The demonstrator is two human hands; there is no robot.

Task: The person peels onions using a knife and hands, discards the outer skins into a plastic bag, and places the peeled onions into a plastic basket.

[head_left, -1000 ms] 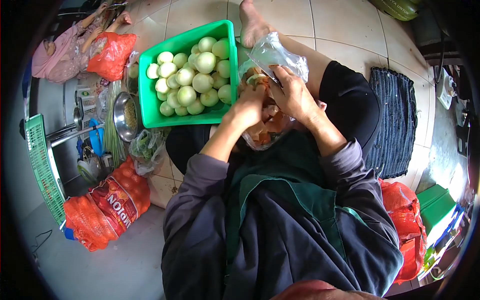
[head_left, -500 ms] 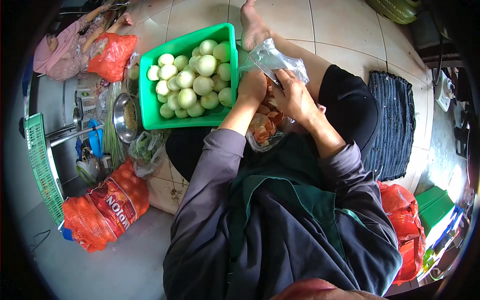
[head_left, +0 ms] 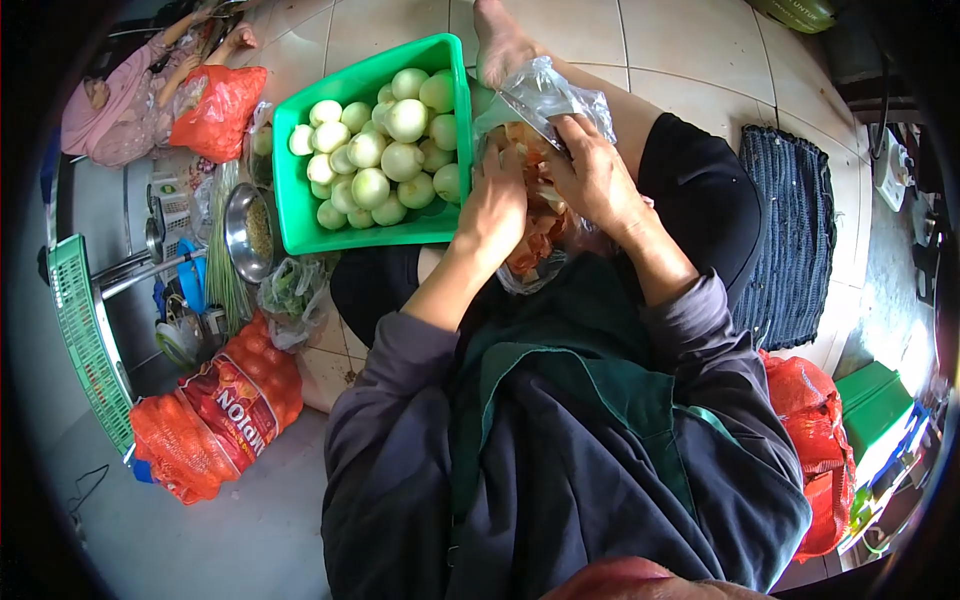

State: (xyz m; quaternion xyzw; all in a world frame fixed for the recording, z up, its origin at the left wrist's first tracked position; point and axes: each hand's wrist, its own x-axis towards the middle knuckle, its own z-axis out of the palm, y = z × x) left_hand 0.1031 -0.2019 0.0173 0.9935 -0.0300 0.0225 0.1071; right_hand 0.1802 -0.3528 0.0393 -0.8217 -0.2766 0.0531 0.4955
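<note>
A clear plastic bag (head_left: 572, 92) lies between my legs, full of brown onion skins (head_left: 540, 225). My right hand (head_left: 602, 185) is closed round a knife (head_left: 532, 118), whose thin blade points up and left across the bag. Over the left side of the skins, my left hand (head_left: 495, 205) has its fingers curled, and what they hold, if anything, is hidden. Just left of that hand stands a green tub (head_left: 290, 190) with many peeled onions (head_left: 405, 120) piled in it.
On the left are a metal bowl (head_left: 240, 225), a bag of greens (head_left: 292, 292) and an orange mesh sack (head_left: 215, 410). Another person (head_left: 115, 115) sits at the upper left by a red bag (head_left: 215, 115). A dark woven mat (head_left: 788, 235) lies right of my leg.
My left hand has moved down and left, away from the knife, uncovering more skins. My right hand has shifted slightly and still holds the knife. The view has tilted a little.
</note>
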